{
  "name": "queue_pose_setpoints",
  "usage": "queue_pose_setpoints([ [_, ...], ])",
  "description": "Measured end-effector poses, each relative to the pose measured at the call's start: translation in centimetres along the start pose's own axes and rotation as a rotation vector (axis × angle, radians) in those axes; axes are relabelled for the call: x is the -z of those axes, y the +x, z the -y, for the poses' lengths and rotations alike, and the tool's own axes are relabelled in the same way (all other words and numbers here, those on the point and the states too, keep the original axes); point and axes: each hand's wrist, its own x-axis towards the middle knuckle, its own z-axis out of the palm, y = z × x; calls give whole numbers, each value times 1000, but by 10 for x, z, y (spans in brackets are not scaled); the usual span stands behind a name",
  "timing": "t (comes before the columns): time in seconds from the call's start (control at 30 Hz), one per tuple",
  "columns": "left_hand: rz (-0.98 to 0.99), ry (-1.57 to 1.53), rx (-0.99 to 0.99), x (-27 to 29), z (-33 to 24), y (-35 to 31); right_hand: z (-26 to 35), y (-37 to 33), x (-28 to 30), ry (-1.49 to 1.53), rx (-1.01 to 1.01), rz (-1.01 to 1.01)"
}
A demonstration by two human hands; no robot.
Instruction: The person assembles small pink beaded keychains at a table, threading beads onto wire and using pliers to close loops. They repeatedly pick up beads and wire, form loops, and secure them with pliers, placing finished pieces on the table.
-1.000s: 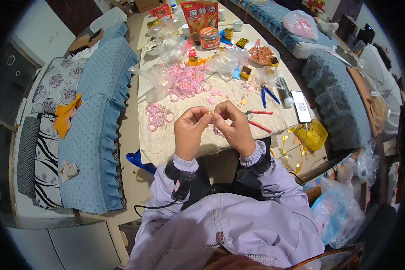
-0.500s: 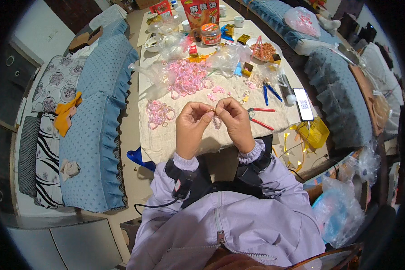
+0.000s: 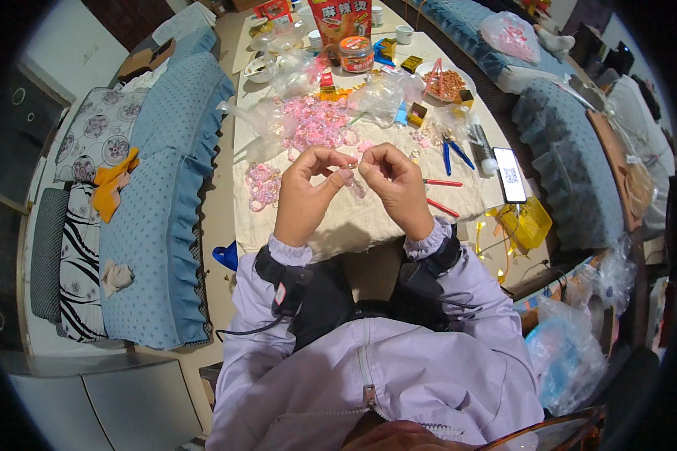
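Observation:
Above the near part of the cloth-covered table, my left hand pinches a small gold-coloured metal piece between thumb and forefinger. Close beside it, the fingertips of my right hand are pressed together. A short pink beaded strand hangs just under the right fingertips; how it joins the metal piece is too small to tell. Red-handled pliers lie right of my right hand, partly hidden by it. Past them rest blue-handled pliers. A small heap of pink beaded pieces lies left of my left hand.
A larger pink bead heap sits among clear plastic bags. Farther back stand a lidded jar and a plate of nuts. At right are a phone and a yellow basket. Blue-covered sofas flank the table.
Both hands have moved slightly away from me and a little apart, with the beaded strand still between them. The red-handled pliers are now more covered by my right hand.

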Motion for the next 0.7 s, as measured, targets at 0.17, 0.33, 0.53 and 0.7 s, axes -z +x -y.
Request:
queue_pose_setpoints([
  [0.17,23,51,40,4,-5,2,3,5,2,48,-49,34],
  [0.33,-4,41,-12,1,-4,3,2,3,-2,72,-20,28],
  [0.53,-72,-72,-35,-8,-3,-5,-1,-3,-14,108,27,-91],
  [0.7,-116,15,-137,-10,0,-6,-1,-11,-17,180,22,-84],
])
